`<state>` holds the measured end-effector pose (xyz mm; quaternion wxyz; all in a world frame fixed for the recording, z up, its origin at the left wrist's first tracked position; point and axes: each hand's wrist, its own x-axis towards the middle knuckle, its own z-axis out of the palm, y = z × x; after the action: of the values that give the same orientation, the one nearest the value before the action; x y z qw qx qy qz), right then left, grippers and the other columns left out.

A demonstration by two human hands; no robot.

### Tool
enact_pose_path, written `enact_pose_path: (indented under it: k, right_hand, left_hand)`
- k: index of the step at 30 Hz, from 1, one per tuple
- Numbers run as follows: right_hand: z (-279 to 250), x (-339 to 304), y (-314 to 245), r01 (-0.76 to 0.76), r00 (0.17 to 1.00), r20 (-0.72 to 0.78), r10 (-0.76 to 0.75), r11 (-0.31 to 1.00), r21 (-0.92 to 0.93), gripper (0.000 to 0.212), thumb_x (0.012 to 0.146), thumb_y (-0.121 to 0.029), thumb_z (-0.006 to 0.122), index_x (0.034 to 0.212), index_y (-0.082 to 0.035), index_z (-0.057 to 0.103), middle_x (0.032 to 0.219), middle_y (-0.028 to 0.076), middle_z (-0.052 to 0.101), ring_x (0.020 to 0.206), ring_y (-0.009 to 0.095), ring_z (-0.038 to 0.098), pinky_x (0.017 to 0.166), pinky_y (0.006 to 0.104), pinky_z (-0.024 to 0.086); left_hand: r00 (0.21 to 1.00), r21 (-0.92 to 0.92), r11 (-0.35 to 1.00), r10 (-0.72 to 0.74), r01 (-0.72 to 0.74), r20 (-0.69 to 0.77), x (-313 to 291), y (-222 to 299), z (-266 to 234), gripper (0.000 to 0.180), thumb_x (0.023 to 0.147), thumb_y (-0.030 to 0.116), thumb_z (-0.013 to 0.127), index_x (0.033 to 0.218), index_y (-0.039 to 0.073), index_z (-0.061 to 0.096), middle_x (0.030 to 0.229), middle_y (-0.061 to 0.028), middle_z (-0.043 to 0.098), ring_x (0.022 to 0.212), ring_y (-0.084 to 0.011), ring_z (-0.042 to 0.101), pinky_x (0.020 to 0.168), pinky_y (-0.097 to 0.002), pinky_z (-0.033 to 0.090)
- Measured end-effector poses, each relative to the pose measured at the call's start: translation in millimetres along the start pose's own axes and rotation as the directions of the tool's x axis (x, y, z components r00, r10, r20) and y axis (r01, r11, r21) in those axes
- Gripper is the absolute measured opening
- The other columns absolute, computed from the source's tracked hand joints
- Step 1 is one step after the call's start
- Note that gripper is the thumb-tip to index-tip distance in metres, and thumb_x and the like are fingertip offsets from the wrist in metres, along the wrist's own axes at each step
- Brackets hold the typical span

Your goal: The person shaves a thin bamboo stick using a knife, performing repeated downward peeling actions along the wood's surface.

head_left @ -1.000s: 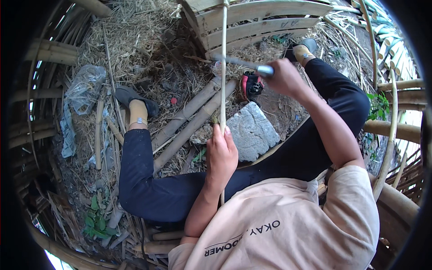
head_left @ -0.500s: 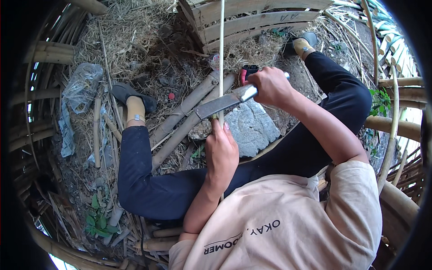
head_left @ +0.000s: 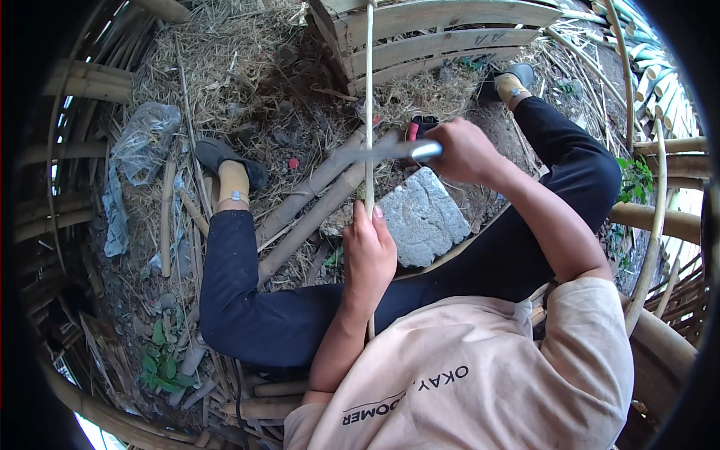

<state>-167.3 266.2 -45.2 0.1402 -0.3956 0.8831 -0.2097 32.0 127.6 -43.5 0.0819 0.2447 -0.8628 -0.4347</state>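
A long, pale bamboo strip [head_left: 369, 82] runs upright through the middle of the view, down past my left hand [head_left: 370, 251]. The fingers of that hand are wrapped around it, with the thumb along its side. In my right hand [head_left: 466, 154] is the handle of a large knife [head_left: 397, 151]. Its blade points left and crosses the strip a little above my left hand; motion blurs it, so whether it touches the strip is unclear. A flat grey stone [head_left: 424, 217] lies just right of the strip, below my right hand.
Bamboo poles [head_left: 319, 199] lie on the straw-littered ground between my legs. A wooden slatted crate [head_left: 442, 30] stands ahead. Clear plastic [head_left: 146, 142] lies at left, and a red and black object [head_left: 420, 127] is beyond my right hand. Cut bamboo [head_left: 660, 82] is piled far right.
The knife has moved up the bamboo strip, away from my left hand, and its blade has swung nearly level and blurred. My left hand keeps its grip in about the same place.
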Motion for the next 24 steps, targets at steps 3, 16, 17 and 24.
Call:
enact_pose_path:
  k: [3, 16, 17, 24]
  right_hand:
    - [16.7, -5.8, -8.6, 0.029, 0.998, 0.050, -0.025, 0.996, -0.084, 0.008, 0.068, -0.016, 0.070, 0.074, -0.011, 0.070, 0.068, 0.015, 0.066, 0.070, 0.037, 0.068, 0.069, 0.0490, 0.055]
    - [-8.1, 12.7, 12.4, -0.036, 0.992, -0.125, 0.013, 0.982, -0.184, 0.014, 0.065, -0.017, 0.071, 0.076, -0.008, 0.073, 0.068, 0.018, 0.068, 0.066, 0.038, 0.069, 0.063, 0.0455, 0.056]
    - [-9.0, 13.1, 11.9, -0.043, 0.992, -0.127, 0.020, 0.983, -0.179, 0.014, 0.065, -0.017, 0.071, 0.075, -0.008, 0.072, 0.067, 0.018, 0.068, 0.066, 0.038, 0.069, 0.063, 0.0456, 0.056]
    - [-6.9, 24.0, 25.5, -0.173, 0.981, -0.122, 0.150, 0.961, -0.215, 0.015, 0.070, -0.016, 0.070, 0.079, -0.006, 0.074, 0.070, 0.019, 0.069, 0.069, 0.037, 0.071, 0.069, 0.0456, 0.058]
  left_hand:
    - [0.999, 0.027, 0.999, 0.032, -0.032, 0.007, -0.7, -1.6, 2.4, 0.027, 0.103, 0.015, 0.048, 0.112, -0.010, 0.050, 0.071, -0.0293, 0.061, 0.070, -0.0489, 0.063, 0.059, -0.0543, 0.045]
    - [0.996, 0.081, 0.996, -0.039, 0.032, 0.079, -0.8, 12.1, -0.4, 0.021, 0.104, 0.015, 0.046, 0.106, -0.006, 0.051, 0.067, -0.0289, 0.061, 0.067, -0.0466, 0.064, 0.052, -0.0529, 0.046]
    - [0.998, 0.084, 0.996, -0.022, 0.016, 0.061, -1.1, 11.1, 0.2, 0.020, 0.104, 0.015, 0.046, 0.104, -0.005, 0.051, 0.067, -0.0287, 0.061, 0.066, -0.0468, 0.064, 0.052, -0.0532, 0.045]
    - [1.000, 0.088, 0.996, -0.010, 0.008, 0.019, -3.9, 8.5, -2.8, 0.020, 0.104, 0.015, 0.047, 0.101, -0.004, 0.051, 0.070, -0.0285, 0.061, 0.070, -0.0481, 0.063, 0.056, -0.0539, 0.044]
